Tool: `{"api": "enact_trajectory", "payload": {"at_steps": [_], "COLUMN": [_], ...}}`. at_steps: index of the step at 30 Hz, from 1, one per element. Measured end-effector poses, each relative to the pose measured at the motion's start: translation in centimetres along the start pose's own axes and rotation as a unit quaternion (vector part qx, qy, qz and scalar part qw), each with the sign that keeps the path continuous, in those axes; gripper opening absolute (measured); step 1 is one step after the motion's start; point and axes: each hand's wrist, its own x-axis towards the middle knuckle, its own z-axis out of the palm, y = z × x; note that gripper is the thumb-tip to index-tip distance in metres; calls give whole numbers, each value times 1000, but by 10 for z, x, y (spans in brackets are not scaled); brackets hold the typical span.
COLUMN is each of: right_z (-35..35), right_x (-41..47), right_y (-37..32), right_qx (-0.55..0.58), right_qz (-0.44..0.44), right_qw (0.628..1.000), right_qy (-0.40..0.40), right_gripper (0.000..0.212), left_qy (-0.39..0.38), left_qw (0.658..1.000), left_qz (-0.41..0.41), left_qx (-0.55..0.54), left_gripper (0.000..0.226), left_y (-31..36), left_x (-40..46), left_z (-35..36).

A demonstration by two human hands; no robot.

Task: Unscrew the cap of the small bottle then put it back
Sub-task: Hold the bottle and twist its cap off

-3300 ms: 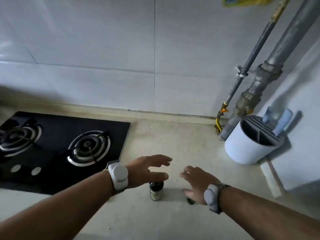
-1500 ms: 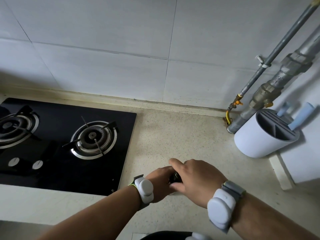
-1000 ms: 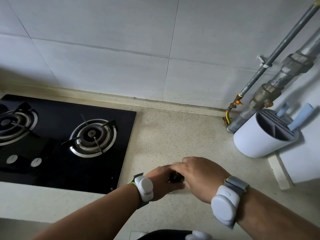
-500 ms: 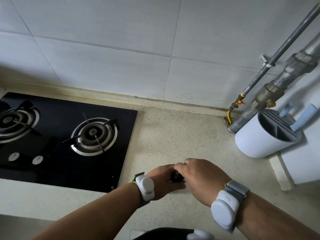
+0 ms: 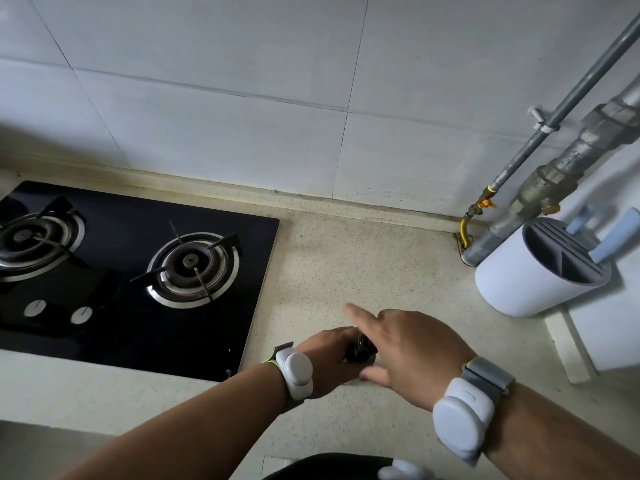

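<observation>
Looking down at a speckled beige countertop, and both hands meet near the front edge, just right of the black gas hob. The left hand is wrapped around the small bottle, fingers curled and pressed together round its body, so only the dark top part of the bottle peeks out between the two hands. It seems to stand on the counter, but the base is hidden so can't say for sure. The right hand sits just beside the bottle's top on the right, and it's loose: index finger stretched out and pointing toward the wall, thumb sticking out low toward the left hand, other fingers not visible from this angle. Can't tell if it actually touches the cap, and honestly can't tell if the cap is fully on either, that spot is dark and small

Both wrists wear pale grey bands with a rounded pod, left one and right one. Over by the corner, well apart from the hands, there's a white round holder with a grey slotted top and light blue handles poking out, next to grey pipes running up the tiled wall
</observation>
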Motion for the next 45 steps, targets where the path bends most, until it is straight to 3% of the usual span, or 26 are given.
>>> {"api": "enact_trajectory", "payload": {"at_steps": [3, 4, 8, 11, 14, 16, 21, 23, 26, 29, 34, 37, 40, 42, 45], "right_z": [2, 4, 13, 14, 11, 12, 25, 22, 13, 10, 20, 15, 11, 15, 23], "right_x": [1, 3, 7, 0, -2, 1, 6, 3, 1, 4, 7, 5, 5, 8, 12], "right_y": [-4, -4, -4, 2, 6, 3, -2, 2, 9, 5, -3, 6, 11, 10, 4], "right_qx": [-37, -37, -40, -28, -8, -21, -51, -25, 16, -5, -25, 32, 33, 17, 6], "right_qz": [-22, -4, 84, 65, -25, -23, 86, 75, -8, -25, 60, 33, -23, -13, 40], "right_qw": [999, 999, 995, 996, 1000, 999, 994, 996, 1000, 999, 996, 998, 999, 1000, 998], "right_qy": [14, 19, 36, 53, 15, 8, 41, 46, 21, 21, 57, 36, -4, 12, 47], "right_gripper": [27, 28, 66, 81, 46, 28, 60, 64, 46, 24, 48, 43, 30, 25, 39], "left_qy": [8, 4, -8, -25, -8, -2, -15, -14, -3, 6, -5, -8, -8, -10, -15], "left_qw": [1000, 1000, 1000, 999, 1000, 1000, 1000, 1000, 1000, 1000, 999, 1000, 1000, 1000, 1000], "left_qz": [3, 9, 17, 29, 16, 10, 23, 26, 19, 14, 23, 25, 7, 4, 8], "left_qx": [-7, -9, -17, 3, -2, -8, 3, 1, -8, -10, -23, -16, -4, -7, -22], "left_gripper": [19, 18, 15, 28, 26, 18, 22, 30, 28, 21, 19, 27, 20, 17, 14], "left_y": [1, 2, 2, 0, -3, -1, 0, 1, -2, -4, -3, -4, -6, -6, 0], "left_x": [0, -1, -1, 0, 0, 1, 1, 1, 2, 4, 3, 3, 3, 4, 3], "left_z": [1, 1, -5, -4, 0, 1, -4, -4, 2, 4, 1, 2, 3, 4, -2]}}
